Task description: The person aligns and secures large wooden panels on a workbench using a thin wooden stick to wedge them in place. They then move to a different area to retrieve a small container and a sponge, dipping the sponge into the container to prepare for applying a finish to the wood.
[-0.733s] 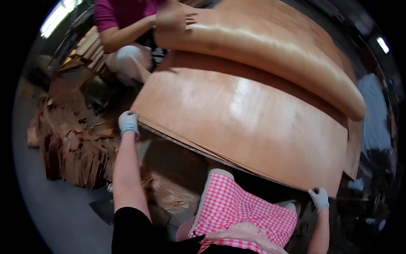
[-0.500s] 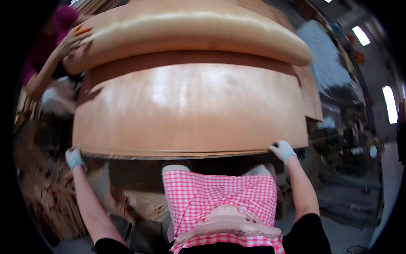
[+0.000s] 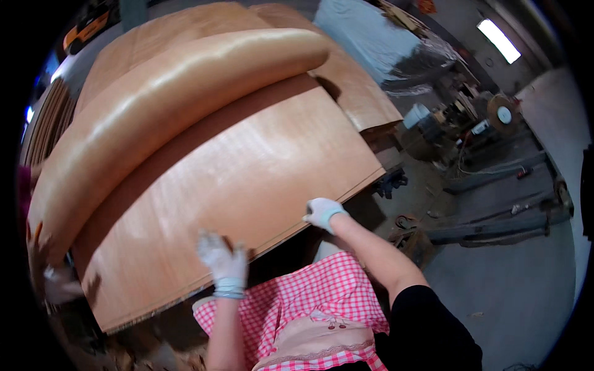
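A large, thin, tan wood veneer sheet (image 3: 247, 167) lies before me on a stack, its far part curled over into a long roll (image 3: 167, 93). My left hand (image 3: 223, 260), in a white glove, is over the sheet near its front edge, fingers spread and holding nothing. The gloved right hand (image 3: 325, 213) is at the same edge, farther right, with its fingers curled closed. Whether the sheet's edge is between those fingers is hidden. At the far left, another person's hand (image 3: 40, 247) is beside the roll's end.
More veneer (image 3: 365, 99) lies behind and to the right of the roll. A plastic-covered stack (image 3: 365, 43) stands at the back. Metal rails (image 3: 489, 232) and a round spool (image 3: 502, 114) are on the right. An orange vehicle (image 3: 86, 28) shows far back left.
My left hand has left the left corner and come inward over the sheet. My right hand has left the right corner and moved inward along the edge. The view has turned right.
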`<state>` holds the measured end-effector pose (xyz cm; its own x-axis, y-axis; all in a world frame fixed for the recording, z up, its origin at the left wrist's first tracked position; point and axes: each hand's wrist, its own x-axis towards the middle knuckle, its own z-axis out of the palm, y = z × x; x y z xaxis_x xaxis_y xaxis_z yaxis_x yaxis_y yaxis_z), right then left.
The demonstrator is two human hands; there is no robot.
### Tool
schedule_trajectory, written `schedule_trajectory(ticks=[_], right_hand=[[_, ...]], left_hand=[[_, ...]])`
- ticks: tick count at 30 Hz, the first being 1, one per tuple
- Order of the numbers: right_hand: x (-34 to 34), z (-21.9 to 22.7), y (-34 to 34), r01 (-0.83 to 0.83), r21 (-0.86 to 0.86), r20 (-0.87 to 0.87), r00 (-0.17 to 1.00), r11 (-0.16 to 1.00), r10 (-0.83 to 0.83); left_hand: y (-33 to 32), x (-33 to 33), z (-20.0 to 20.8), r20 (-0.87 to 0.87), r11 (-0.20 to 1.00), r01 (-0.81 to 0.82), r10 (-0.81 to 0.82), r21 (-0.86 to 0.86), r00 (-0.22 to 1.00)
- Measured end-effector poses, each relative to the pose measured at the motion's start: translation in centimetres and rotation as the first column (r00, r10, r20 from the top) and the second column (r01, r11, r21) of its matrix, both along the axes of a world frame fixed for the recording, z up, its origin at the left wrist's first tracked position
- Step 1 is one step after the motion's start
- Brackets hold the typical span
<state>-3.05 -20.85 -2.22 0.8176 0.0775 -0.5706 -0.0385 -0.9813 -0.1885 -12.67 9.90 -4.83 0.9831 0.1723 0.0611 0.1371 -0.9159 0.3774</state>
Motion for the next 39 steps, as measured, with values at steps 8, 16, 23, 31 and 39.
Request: schedule_trajectory(ticks=[8, 16, 23, 31, 39], right_hand=[[0.6, -0.5, -4.1, -0.008, 0.212, -0.024, 1.000, 0.977, 0.013], [6.7, 1.6, -30.1, 0.118, -0.065, 0.125, 0.986, 0.991, -0.109], [8.8, -3.1, -33.6, 0.400, -0.071, 0.148, 0.910, 0.914, -0.387], [2.0, -3.5, -28.2, 0.549, 0.489, 0.451, 0.507, 0.678, -0.735], [-10.8, 6.4, -2.7, 0.224, 0.931, -0.078, 0.892, 0.287, -0.445]], left_hand=[[-13.0, 4.2, -0.8, -0.071, 0.989, 0.123, -0.129, -0.080, 0.989], [-13.2, 4.2, -1.1, -0.124, 0.994, 0.111, -0.111, -0.005, 0.986], [-13.3, 4.1, -1.4, -0.126, 0.994, 0.106, -0.106, -0.005, 0.986], [-14.3, 1.4, -0.1, -0.377, 0.971, -0.101, 0.012, -0.215, 0.926], [-16.5, -2.9, 6.2, 0.278, 0.614, 0.378, -0.256, -0.693, 0.926]])
